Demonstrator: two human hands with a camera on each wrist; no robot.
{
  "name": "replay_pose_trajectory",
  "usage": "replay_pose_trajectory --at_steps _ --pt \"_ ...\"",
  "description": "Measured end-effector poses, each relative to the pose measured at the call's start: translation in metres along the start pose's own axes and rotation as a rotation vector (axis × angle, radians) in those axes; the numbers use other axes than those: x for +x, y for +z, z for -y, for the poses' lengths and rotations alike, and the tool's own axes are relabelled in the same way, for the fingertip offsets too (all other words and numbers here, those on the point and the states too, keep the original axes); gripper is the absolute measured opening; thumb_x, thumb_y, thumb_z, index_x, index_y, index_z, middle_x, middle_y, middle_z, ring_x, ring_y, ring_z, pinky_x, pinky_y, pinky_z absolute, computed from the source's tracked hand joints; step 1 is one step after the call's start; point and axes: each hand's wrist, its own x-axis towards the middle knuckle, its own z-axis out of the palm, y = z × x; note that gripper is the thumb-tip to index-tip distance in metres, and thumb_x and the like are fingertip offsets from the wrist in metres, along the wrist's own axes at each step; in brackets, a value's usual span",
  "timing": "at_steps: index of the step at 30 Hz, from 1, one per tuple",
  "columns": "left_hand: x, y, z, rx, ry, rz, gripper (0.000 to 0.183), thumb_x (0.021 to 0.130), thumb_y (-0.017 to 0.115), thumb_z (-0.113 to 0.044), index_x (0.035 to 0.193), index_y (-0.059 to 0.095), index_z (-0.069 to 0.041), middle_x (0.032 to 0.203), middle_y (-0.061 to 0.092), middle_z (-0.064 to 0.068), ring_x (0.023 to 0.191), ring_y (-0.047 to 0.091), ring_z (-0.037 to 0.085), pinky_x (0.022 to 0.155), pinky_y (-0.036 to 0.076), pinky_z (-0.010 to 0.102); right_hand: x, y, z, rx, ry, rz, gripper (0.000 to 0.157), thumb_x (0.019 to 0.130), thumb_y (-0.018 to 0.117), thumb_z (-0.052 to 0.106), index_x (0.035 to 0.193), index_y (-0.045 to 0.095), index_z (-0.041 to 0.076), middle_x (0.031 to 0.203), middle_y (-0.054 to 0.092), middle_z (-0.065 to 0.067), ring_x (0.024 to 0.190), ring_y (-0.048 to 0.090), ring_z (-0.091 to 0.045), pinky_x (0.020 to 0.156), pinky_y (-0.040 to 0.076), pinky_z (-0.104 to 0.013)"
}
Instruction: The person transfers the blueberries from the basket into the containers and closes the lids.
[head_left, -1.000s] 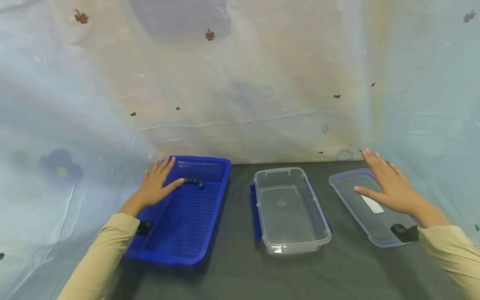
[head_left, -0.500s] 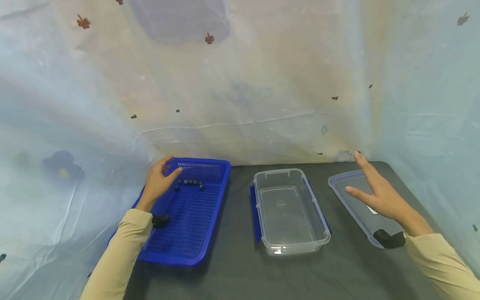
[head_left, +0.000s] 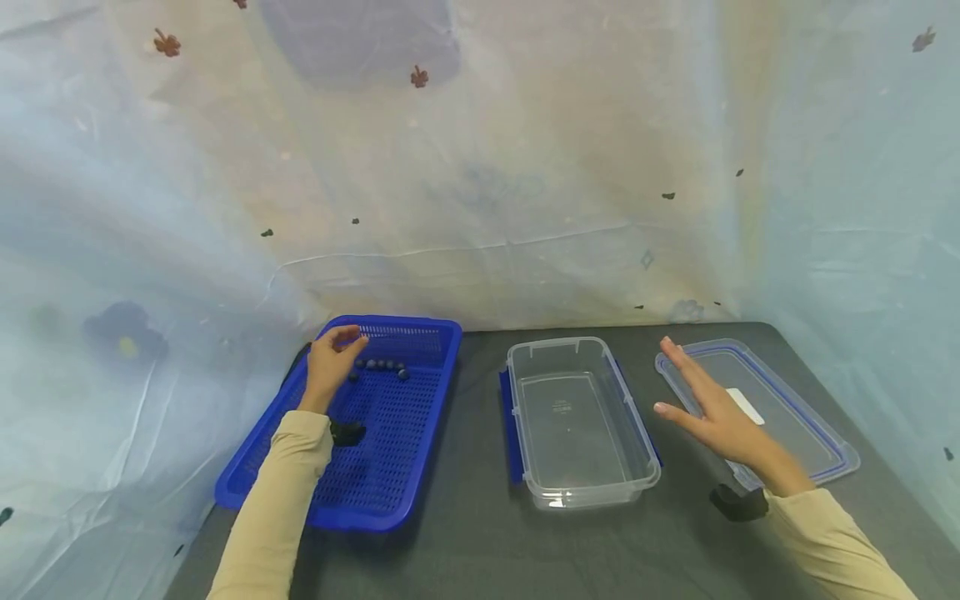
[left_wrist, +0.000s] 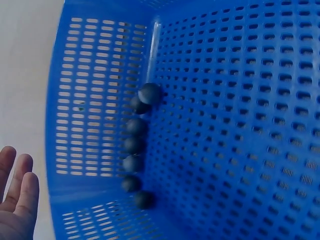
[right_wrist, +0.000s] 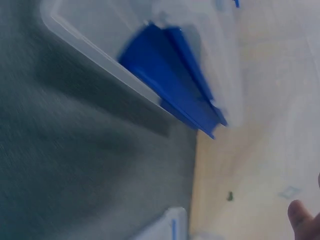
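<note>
My left hand hovers over the far left part of a blue perforated plastic basket. Its fingers are loosely bent, thumb apart from them, with nothing visible between. Several small dark round balls lie by the basket's far wall; in the left wrist view the balls form a rough row, away from the fingertips. My right hand hangs in the air with fingers extended, holding nothing. It is between a clear plastic container and its flat clear lid, partly covering the lid.
The container stands without a lid in the middle of a dark grey table, blue side latches folded down. A white label shows on the lid. Patterned pale curtain encloses the table at the back and sides.
My left hand has shifted right over the basket and its fingers have bent from a spread pose. My right hand has moved left and lower, uncovering more of the lid.
</note>
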Motion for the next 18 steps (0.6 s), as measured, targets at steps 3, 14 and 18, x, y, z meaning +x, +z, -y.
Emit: replay_pose_trajectory --at_steps 3,14,18 --pt "0.0 0.007 0.004 -0.002 -0.041 -0.01 0.038 0.094 0.066 -0.017 0.126 0.059 0.003 0.127 0.059 0.02 0.113 0.057 0.037 0.094 0.044 0.047 -0.003 0.014 -0.003 0.03 0.003 0.032 0.087 0.089 0.068 0.012 0.156 0.014 0.018 0.161 0.008 -0.005 0.145 0.004 -0.027 0.103 0.013 -0.071" --pt "0.002 0.034 0.018 0.013 -0.144 0.012 0.039 0.095 0.064 -0.019 0.127 0.058 0.002 0.126 0.058 0.021 0.119 0.052 0.036 0.097 0.04 0.048 -0.007 0.055 -0.013 0.049 0.029 0.117 0.085 0.09 0.069 0.021 0.155 0.017 0.006 0.161 0.007 -0.014 0.145 0.002 -0.035 0.099 0.016 -0.074" --pt "0.001 0.042 0.025 0.014 -0.163 0.027 0.038 0.095 0.064 -0.018 0.126 0.058 0.002 0.125 0.058 0.022 0.12 0.05 0.036 0.1 0.038 0.049 -0.008 0.059 -0.018 0.041 0.035 0.109 0.083 0.089 0.069 0.022 0.153 0.02 0.002 0.159 0.009 -0.019 0.144 0.004 -0.04 0.099 0.015 -0.074"
